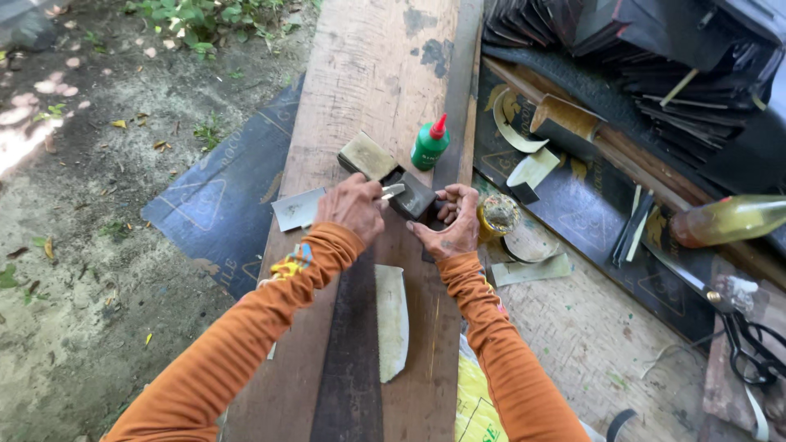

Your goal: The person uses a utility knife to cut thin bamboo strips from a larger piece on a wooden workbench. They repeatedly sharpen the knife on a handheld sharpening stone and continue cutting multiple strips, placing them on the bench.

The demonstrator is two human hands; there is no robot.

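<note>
- Two hands in orange sleeves work over a long wooden plank [368,74] that runs away from the camera; bare ground [98,245] with a few leaves lies far left.
- Just left of the hands, a pale scrap sheet [296,209] rests at the plank's edge, over a dark mat [217,205].
- Left hand [352,209] is curled tight around a thin metal blade [393,191], whose tip meets the dark block.
- Dark block [412,196] sits on the plank between both hands; a tan pad [367,155] lies touching it behind.
- A green glue bottle [429,143] with a red tip stands upright just beyond the block.
- A pale curved strip [391,319] lies on the plank nearer the camera, between the forearms.
- Right hand [453,223] grips the block's right end, fingers bent around it.
- Beside that hand stands a small round tin [497,214].
- Far right: a yellowish bottle [729,219] lying down, and black scissors [757,352].
</note>
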